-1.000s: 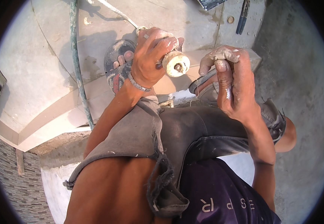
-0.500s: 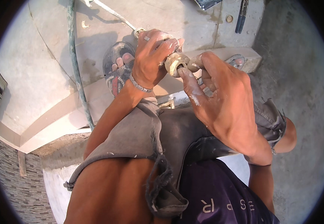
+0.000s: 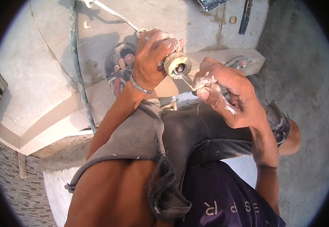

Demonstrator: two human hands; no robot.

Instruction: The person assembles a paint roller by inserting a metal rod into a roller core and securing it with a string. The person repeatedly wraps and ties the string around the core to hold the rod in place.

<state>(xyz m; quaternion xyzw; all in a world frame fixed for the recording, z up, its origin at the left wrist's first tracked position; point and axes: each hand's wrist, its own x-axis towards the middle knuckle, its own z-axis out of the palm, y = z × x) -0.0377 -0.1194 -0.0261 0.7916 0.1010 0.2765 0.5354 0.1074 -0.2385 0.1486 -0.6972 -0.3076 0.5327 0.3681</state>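
My left hand (image 3: pixel 149 60) is wrapped round a dusty, pale cylindrical piece (image 3: pixel 170 65). Its round hollow end faces right, with a small dark core inside. A thin white rod (image 3: pixel 121 17) meets the piece's other end, beyond my knuckles. Just to the right, my right hand (image 3: pixel 234 94) pinches a thin pale strip (image 3: pixel 187 81) between thumb and forefinger. That strip stretches from the hollow end to my fingertips; whether it is cord, wire or cloth I cannot tell. White residue coats the fingers of both hands.
A greenish hose (image 3: pixel 76 56) runs down the pale slab (image 3: pixel 50 22) at left. Dark-handled pliers or a similar tool (image 3: pixel 244 19) lie at the far right, near a small round disc (image 3: pixel 232 19). My sandalled foot (image 3: pixel 121 68) rests by the slab's stepped edge.
My right hand has drawn back from the hollow end, down and right, with the strip now stretched between. The cylindrical piece has turned slightly, showing more of its opening.
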